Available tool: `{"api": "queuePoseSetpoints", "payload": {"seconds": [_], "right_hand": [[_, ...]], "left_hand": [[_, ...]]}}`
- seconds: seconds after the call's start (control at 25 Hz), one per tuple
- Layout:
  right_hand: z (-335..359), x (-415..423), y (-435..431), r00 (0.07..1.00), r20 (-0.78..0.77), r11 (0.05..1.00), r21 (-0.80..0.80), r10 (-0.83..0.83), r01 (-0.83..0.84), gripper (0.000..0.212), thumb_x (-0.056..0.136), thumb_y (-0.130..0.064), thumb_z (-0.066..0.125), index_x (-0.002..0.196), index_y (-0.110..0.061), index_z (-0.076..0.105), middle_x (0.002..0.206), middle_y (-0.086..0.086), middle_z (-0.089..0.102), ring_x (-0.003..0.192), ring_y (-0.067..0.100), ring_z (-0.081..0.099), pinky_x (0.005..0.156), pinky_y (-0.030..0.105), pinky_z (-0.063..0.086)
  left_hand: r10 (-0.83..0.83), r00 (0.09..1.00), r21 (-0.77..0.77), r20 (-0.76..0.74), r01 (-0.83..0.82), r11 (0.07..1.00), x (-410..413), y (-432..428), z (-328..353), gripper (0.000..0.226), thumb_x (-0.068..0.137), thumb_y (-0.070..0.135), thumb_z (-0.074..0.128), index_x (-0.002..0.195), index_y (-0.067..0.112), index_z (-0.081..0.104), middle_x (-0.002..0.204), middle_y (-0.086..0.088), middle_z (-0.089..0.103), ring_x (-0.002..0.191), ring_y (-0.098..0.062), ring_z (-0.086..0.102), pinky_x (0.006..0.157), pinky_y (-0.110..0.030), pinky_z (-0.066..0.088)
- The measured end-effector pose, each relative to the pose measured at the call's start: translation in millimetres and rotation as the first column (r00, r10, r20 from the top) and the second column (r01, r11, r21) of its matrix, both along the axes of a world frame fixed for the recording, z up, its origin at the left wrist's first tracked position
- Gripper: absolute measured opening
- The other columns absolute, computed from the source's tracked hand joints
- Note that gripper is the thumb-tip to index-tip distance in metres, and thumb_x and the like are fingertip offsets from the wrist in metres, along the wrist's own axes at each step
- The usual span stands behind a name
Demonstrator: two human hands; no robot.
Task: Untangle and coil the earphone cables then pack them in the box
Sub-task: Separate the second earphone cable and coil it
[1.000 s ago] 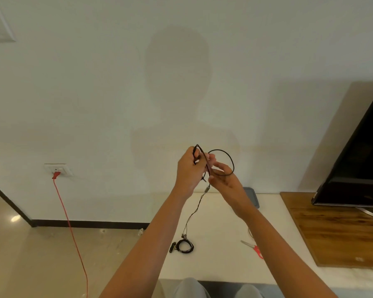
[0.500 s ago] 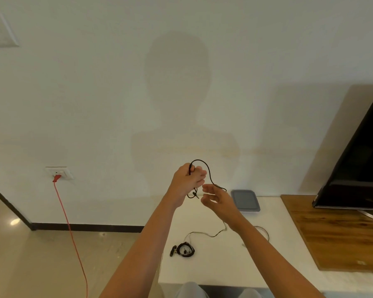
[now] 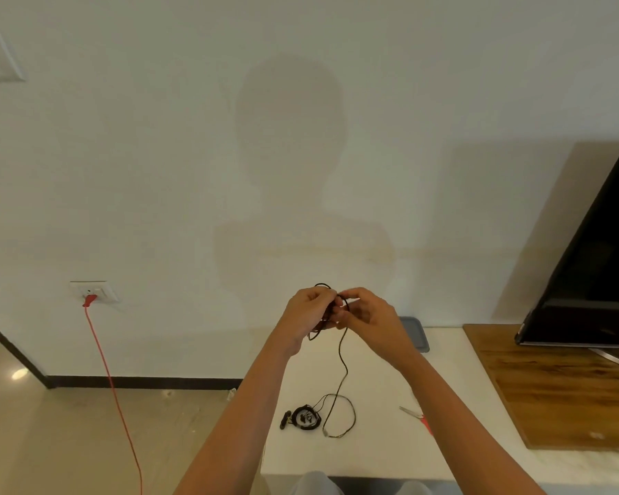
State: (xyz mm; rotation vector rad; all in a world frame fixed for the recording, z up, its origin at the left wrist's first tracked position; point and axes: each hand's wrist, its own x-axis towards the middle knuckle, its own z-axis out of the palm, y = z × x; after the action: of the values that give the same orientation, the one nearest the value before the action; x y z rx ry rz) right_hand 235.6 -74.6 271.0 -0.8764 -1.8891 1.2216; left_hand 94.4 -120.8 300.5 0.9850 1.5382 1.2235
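Both hands raised over white table (image 3: 372,455), nearly touching. Left hand (image 3: 310,310) curled round bunched loops of black earphone cable (image 3: 341,351); right hand (image 3: 368,316) pinches same cable just beside it. Loose end hangs to tabletop, landing by coiled earphone set (image 3: 304,418). Grey box (image 3: 417,335) behind right wrist.
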Motion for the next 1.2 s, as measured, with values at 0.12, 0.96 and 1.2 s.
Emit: {"api": "queuePoseSetpoints", "payload": {"seconds": [0.12, 0.96, 1.2], "right_hand": [[-10, 12, 2, 0.977, -0.127, 0.984, -0.076, -0.171, 0.162, 0.015, 0.087, -0.004, 0.061, 0.09, -0.015, 0.072, 0.079, 0.004, 0.074, 0.072, 0.02, 0.072, 0.072, 0.028, 0.058], [-9, 9, -1, 0.948, 0.008, 0.948, 0.041, -0.317, 0.316, 0.02, 0.093, -0.016, 0.053, 0.08, -0.022, 0.067, 0.062, -0.007, 0.056, 0.05, 0.007, 0.049, 0.045, 0.018, 0.043], [-37, 13, -64, 0.935, 0.353, 0.999, 0.006, 0.036, -0.041, 0.027, 0.094, -0.012, 0.045, 0.077, -0.019, 0.066, 0.055, -0.012, 0.06, 0.046, 0.0, 0.052, 0.053, 0.017, 0.042]], "left_hand": [[0.19, 0.952, 0.056, 0.241, -0.209, 0.976, -7, -3, -2, 0.015, 0.086, 0.013, 0.057, 0.08, 0.002, 0.066, 0.078, -0.011, 0.069, 0.073, -0.021, 0.067, 0.078, -0.035, 0.059], [-0.307, 0.821, -0.048, 0.482, 0.374, 0.926, -9, -56, -14, 0.035, 0.1, 0.03, 0.04, 0.073, 0.016, 0.057, 0.058, 0.007, 0.038, 0.047, -0.003, 0.025, 0.041, -0.013, 0.024], [-0.122, 0.903, 0.238, 0.411, 0.023, 0.971, -2, -41, -9, 0.031, 0.102, 0.018, 0.037, 0.109, 0.006, 0.064, 0.104, -0.007, 0.072, 0.081, -0.01, 0.067, 0.059, -0.014, 0.049]]}}
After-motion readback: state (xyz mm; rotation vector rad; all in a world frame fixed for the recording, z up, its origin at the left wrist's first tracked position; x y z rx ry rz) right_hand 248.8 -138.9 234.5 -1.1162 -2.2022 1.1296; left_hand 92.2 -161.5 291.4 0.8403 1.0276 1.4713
